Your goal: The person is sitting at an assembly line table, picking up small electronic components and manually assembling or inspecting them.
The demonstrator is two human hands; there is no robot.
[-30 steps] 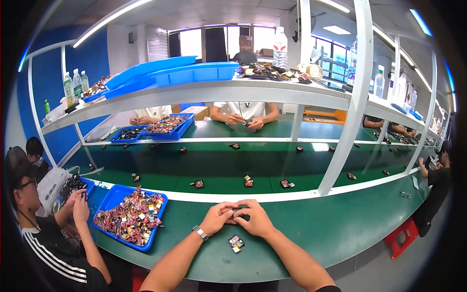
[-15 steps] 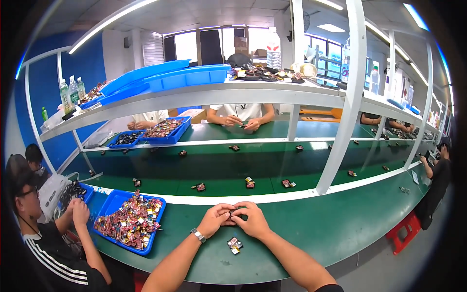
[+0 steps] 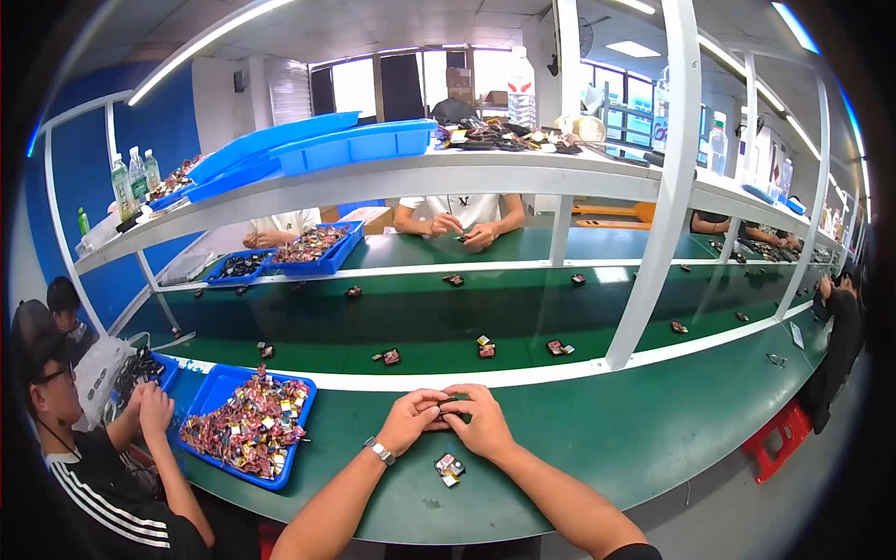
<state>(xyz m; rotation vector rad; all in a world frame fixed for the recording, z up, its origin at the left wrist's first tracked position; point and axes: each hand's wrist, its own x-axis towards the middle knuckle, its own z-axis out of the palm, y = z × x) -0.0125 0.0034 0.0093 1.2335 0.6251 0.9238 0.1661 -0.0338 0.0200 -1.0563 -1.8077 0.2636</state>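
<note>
My left hand (image 3: 411,422), with a metal-banded watch on its wrist, and my right hand (image 3: 480,426) meet over the green worktable (image 3: 597,439). Both have their fingers closed round a small black piece (image 3: 448,412); the fingers cover most of it, so its kind is unclear. Just below them on the table lies a small black part (image 3: 450,469) with a white-and-yellow tab and some red on it. To the left of my left hand stands a blue tray (image 3: 280,481), heaped with small red, yellow and white wired parts.
Beyond the table's white rail, a dark green belt (image 3: 439,347) carries several small assemblies (image 3: 486,348). A white post (image 3: 653,205) and an overhead shelf (image 3: 523,175) with blue trays stand ahead. A co-worker (image 3: 103,467) sits at left; a red stool (image 3: 779,439) is at right.
The assemblies on the belt have moved slightly right. My hands remain together round the black piece, with small finger shifts. The person at far right has bent the head down and raised the arms.
</note>
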